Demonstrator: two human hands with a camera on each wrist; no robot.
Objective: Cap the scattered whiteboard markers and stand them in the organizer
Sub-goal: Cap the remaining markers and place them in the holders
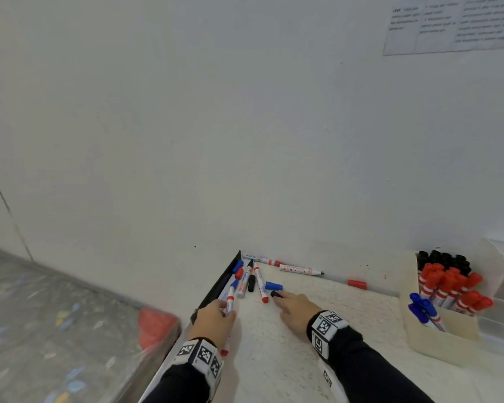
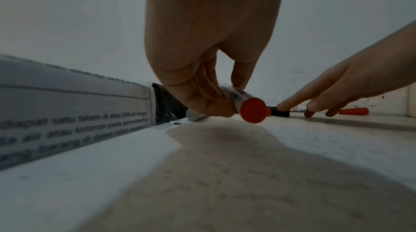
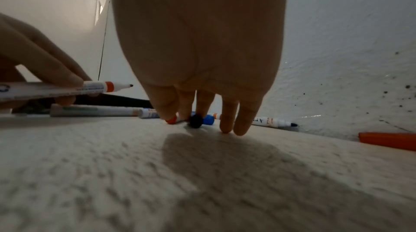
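Observation:
My left hand [image 1: 226, 308] grips an uncapped white marker [image 1: 230, 298] with a red band and red end plug [image 2: 252, 110], held just above the table; its dark tip [image 3: 130, 85] points away from me. My right hand [image 1: 284, 300] reaches down with straight fingers, and its fingertips [image 3: 166, 113] touch a loose black cap [image 1: 276, 294] lying on the table. A blue cap [image 1: 273, 285] lies just behind it, and a red cap [image 1: 357, 283] sits further right by the wall. Several more markers [image 1: 261, 283] lie scattered at the table's far left corner.
A beige organizer [image 1: 442, 341] at the right holds several capped black, red and blue markers upright. The white wall [image 1: 245, 141] runs along the table's far edge. A black strip [image 1: 218, 283] edges the table's left side, with floor and a red object [image 1: 154, 327] below.

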